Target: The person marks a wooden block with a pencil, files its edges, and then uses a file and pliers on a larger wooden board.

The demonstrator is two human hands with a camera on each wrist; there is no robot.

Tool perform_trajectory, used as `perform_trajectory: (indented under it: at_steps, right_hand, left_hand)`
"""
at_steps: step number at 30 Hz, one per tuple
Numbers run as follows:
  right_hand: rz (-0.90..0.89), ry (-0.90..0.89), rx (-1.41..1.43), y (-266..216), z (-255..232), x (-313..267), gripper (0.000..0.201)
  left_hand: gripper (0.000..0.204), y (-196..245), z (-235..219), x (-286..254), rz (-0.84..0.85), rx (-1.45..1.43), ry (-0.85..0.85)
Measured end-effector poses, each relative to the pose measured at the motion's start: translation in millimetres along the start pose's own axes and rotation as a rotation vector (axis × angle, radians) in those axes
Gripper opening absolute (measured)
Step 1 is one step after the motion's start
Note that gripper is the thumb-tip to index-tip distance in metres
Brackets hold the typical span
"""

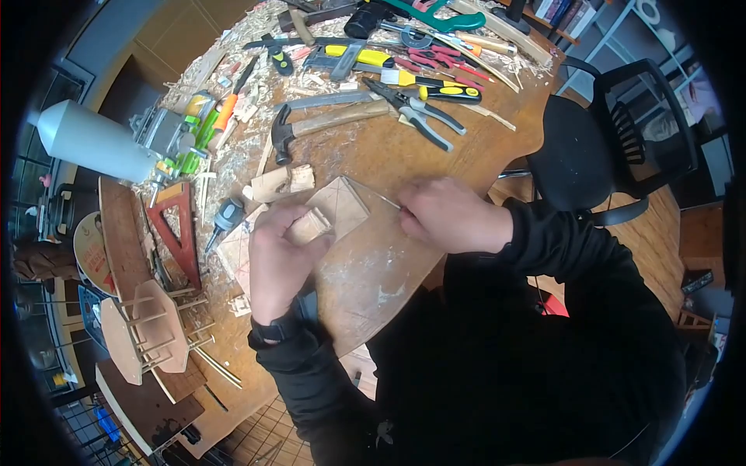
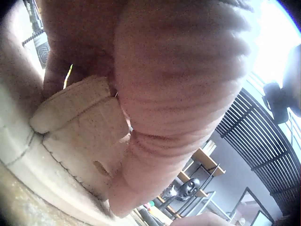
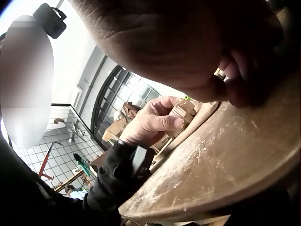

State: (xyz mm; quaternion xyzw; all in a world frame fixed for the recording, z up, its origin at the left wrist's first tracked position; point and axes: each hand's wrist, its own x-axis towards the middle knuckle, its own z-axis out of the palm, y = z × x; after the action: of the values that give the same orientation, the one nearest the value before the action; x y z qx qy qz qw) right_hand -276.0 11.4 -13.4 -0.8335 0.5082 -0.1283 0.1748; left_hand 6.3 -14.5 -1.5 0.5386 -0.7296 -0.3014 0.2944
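Observation:
My left hand grips a small notched wooden block between thumb and fingers. In the left wrist view the block is right at the surface of a pale flat wooden board. Pencil lines cross this board, which runs under my left hand on the workbench. To its right, my right hand pinches a thin metal rod-like tool. The tool's tip points toward the board's right corner; its other end is hidden in the fingers.
A claw hammer, pliers and several other tools lie beyond the board among wood shavings. Left of my left hand are a small screwdriver, a red set square and a wooden frame model. A chair stands right.

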Motion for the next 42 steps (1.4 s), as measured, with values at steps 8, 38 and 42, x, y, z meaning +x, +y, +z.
perform_trajectory:
  at_steps: [8, 38, 42]
  right_hand:
    - [-0.010, 0.125, 0.167, -26.2, 11.8, -4.4, 0.016]
    - [-0.100, 0.126, 0.079, -20.4, 34.9, 19.6, 0.034]
    - [-0.087, 0.239, 0.128, -36.3, 34.3, -11.7, 0.020]
  left_hand:
    - [0.044, -6.9, 1.5, 2.4, 0.085, 0.027, -0.005]
    - [0.049, -6.9, 1.9, 1.4, -0.052, 0.046, -0.036]
    - [0.050, -11.8, 3.2, -0.7, -0.030, 0.027, 0.008]
